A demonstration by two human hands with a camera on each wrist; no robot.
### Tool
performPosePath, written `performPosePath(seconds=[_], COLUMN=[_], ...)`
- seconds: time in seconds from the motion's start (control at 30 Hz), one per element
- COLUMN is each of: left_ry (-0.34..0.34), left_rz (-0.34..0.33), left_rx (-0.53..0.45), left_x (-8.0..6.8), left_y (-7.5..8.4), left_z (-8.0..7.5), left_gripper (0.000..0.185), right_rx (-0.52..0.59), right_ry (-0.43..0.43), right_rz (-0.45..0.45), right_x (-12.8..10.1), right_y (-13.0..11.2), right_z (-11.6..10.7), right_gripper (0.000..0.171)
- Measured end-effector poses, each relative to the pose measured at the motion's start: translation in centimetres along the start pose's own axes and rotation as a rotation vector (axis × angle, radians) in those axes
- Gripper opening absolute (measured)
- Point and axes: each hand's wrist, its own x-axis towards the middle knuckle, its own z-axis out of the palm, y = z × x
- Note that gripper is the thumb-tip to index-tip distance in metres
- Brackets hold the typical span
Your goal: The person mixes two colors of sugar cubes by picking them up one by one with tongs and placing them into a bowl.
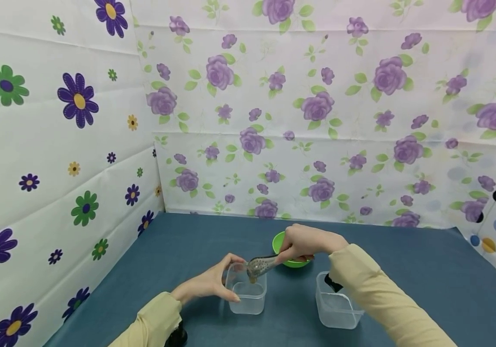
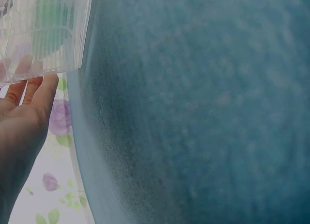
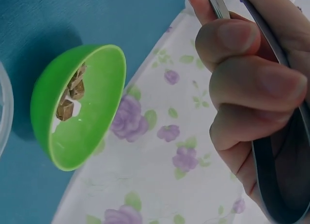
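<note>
In the head view, my left hand (image 1: 224, 283) grips a clear plastic container (image 1: 248, 296) on the blue table, thumb at its near side and fingers over its far rim. My right hand (image 1: 295, 248) holds metal tongs (image 1: 262, 264) with perforated ends. Their tips hang over the container's mouth, pinching a small brown piece (image 1: 253, 278). Behind my right hand sits a green bowl (image 1: 281, 241); the right wrist view shows the bowl (image 3: 92, 132) holding several brown chunks (image 3: 71, 95). The left wrist view shows the container (image 2: 43, 35) against my fingers (image 2: 41, 90).
A second clear container (image 1: 336, 303) stands under my right forearm, to the right of the first. The blue cloth (image 1: 425, 279) covers the table. Flowered panels (image 1: 317, 120) wall in the back and both sides.
</note>
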Motion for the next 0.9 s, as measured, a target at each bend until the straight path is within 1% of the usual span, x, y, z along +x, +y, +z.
performPosePath(seconds=[0.13, 0.27, 0.4, 0.6, 0.8, 0.9], left_ry=[-0.009, -0.014, -0.019, -0.024, -0.020, -0.021], left_rz=[0.003, 0.013, 0.019, 0.025, 0.020, 0.017], left_rx=[-0.002, -0.001, -0.013, -0.024, -0.027, -0.031], left_x=[0.0, 0.1, 0.1, 0.1, 0.1, 0.1], left_y=[0.0, -0.1, -0.1, -0.1, -0.1, 0.0], left_z=[0.0, 0.0, 0.0, -0.1, -0.1, 0.0], left_gripper=[0.067, 0.069, 0.069, 0.069, 0.068, 0.068], right_rx=[0.088, 0.148, 0.159, 0.155, 0.151, 0.115], right_ry=[0.011, 0.040, 0.074, 0.099, 0.131, 0.144], right_rz=[0.015, 0.049, 0.076, 0.082, 0.154, 0.186], right_x=[-0.6, -1.6, -2.7, -4.2, -5.4, -5.7], right_y=[1.1, 2.0, 3.0, 4.8, 6.5, 7.2], right_z=[-0.4, -1.2, -2.1, -3.2, -3.2, -2.9], right_gripper=[0.026, 0.020, 0.017, 0.018, 0.017, 0.016])
